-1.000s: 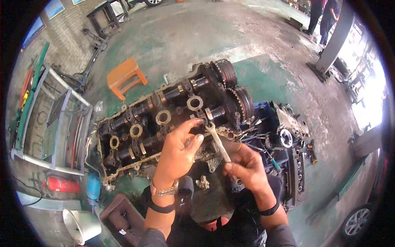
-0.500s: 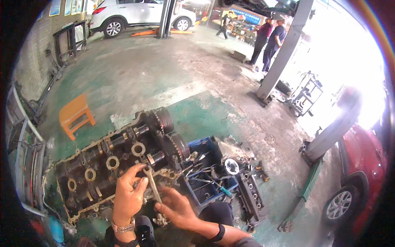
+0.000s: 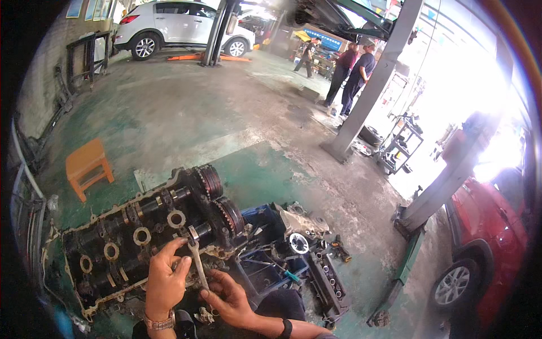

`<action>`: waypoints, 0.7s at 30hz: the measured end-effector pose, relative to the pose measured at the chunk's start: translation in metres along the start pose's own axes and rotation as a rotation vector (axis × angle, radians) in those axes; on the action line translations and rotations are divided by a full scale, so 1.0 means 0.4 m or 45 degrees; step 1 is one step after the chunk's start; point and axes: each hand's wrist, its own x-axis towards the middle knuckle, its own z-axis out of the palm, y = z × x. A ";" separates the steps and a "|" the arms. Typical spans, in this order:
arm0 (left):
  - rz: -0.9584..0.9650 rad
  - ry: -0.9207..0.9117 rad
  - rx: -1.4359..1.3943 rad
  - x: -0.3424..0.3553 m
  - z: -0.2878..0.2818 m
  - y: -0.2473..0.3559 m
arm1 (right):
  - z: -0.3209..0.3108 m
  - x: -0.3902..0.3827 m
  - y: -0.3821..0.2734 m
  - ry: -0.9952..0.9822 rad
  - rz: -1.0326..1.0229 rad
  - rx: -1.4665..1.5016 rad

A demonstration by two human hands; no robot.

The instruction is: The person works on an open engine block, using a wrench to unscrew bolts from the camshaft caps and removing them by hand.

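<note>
A metal combination wrench [image 3: 198,266] slants over the near right side of an engine cylinder head [image 3: 130,226]. My right hand [image 3: 230,302] grips the wrench's lower end between thumb and fingers. At its upper end, my left hand [image 3: 165,279] has the index fingertip against the wrench's head, thumb apart from the finger; its other fingers are partly hidden. The cylinder head lies at an angle with its dark camshafts exposed, two toothed sprockets [image 3: 228,217] at its right end. What the wrench's head sits on is too small to make out.
Right of the engine stands a blue crate [image 3: 265,282] of tools, with a long dark engine part [image 3: 329,291] beside it. An orange stool [image 3: 89,166] stands at left. Lift posts [image 3: 375,85], a red car [image 3: 491,226], a white car [image 3: 175,28] and several people surround the floor.
The view has shifted, so the engine and hands sit lower and further left in it. Both hands stay at the wrench, the right still gripping its lower end.
</note>
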 end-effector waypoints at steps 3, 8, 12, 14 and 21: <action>0.004 0.003 0.014 -0.003 -0.002 -0.002 | 0.000 0.002 0.003 0.000 0.004 -0.010; -0.005 -0.018 -0.025 -0.001 -0.003 -0.004 | -0.006 0.004 0.015 -0.086 0.109 0.013; 0.053 0.002 0.016 -0.002 0.002 -0.005 | -0.004 0.007 0.026 -0.106 0.174 0.061; 0.053 -0.004 0.022 -0.001 0.002 -0.005 | 0.004 0.011 0.030 -0.115 0.191 0.111; -0.015 -0.027 -0.018 -0.001 0.000 -0.007 | 0.024 0.027 0.027 -0.200 0.155 0.071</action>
